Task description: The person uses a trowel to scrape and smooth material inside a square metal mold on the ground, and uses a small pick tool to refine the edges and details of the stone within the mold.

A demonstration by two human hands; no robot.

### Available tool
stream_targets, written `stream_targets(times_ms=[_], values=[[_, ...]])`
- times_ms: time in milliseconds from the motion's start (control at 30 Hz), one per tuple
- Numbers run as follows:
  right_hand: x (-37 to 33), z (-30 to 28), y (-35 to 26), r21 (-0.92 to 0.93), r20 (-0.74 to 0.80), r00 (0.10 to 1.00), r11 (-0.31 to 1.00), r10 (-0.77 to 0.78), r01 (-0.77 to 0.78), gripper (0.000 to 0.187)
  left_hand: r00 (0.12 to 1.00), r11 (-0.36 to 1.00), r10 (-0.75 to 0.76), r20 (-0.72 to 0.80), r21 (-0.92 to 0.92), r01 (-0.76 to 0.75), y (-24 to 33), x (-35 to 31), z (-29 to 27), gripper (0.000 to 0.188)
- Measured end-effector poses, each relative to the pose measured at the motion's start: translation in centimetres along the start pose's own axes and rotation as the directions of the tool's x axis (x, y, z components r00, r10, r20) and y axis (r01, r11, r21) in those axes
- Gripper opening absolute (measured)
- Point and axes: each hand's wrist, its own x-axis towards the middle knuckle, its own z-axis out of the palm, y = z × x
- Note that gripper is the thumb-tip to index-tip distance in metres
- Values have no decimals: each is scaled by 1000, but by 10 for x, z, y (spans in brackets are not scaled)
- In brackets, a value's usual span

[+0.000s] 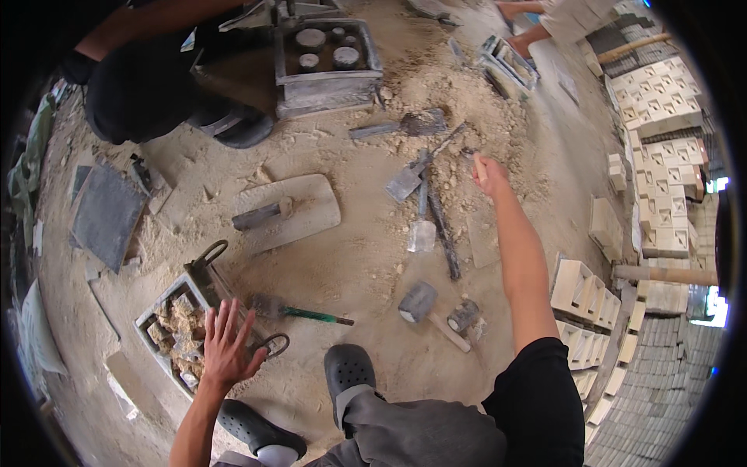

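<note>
My left hand is spread open over the edge of a metal-framed box filled with clumpy tan sand and grey pieces. Looped handles stick out from the box's side. Farther off to the right, my right hand is closed round a small tool with a pale handle; its dark end points to loose sand, and its kind is unclear. Just left of that hand lie small trowels and a dark bar. A brush with a green handle rests beside the box.
A large float lies mid-floor. A mallet lies before my feet. Another box with round discs stands at the back, beside a person in dark clothing. Pale moulded blocks are stacked at the right. Another person's leg shows far right.
</note>
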Motion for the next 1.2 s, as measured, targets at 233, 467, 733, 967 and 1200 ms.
stream_targets(times_ms=[233, 467, 733, 967, 1200], values=[[-47, 13, 43, 61, -170, 984, 996, -59, 71, 26, 985, 984, -170, 22, 67, 168, -18, -12, -12, 90], [-128, -48, 47, 16, -83, 975, 978, -207, 209, 36, 978, 972, -206, -24, 111, 208, -13, -48, 0, 93], [-242, -63, 55, -69, 92, 943, 943, -319, 325, 40, 901, 974, -216, -376, -13, 228, -61, -72, -8, 79], [-360, 11, 89, -77, 488, 815, 915, -313, 397, 46, 336, 622, -773, -539, -747, 233, -148, -109, -11, 57], [-483, 129, 87, -181, 847, 518, 855, -116, 486, 43, 417, 638, -735, -535, -754, 157, -162, -133, -11, 69]])
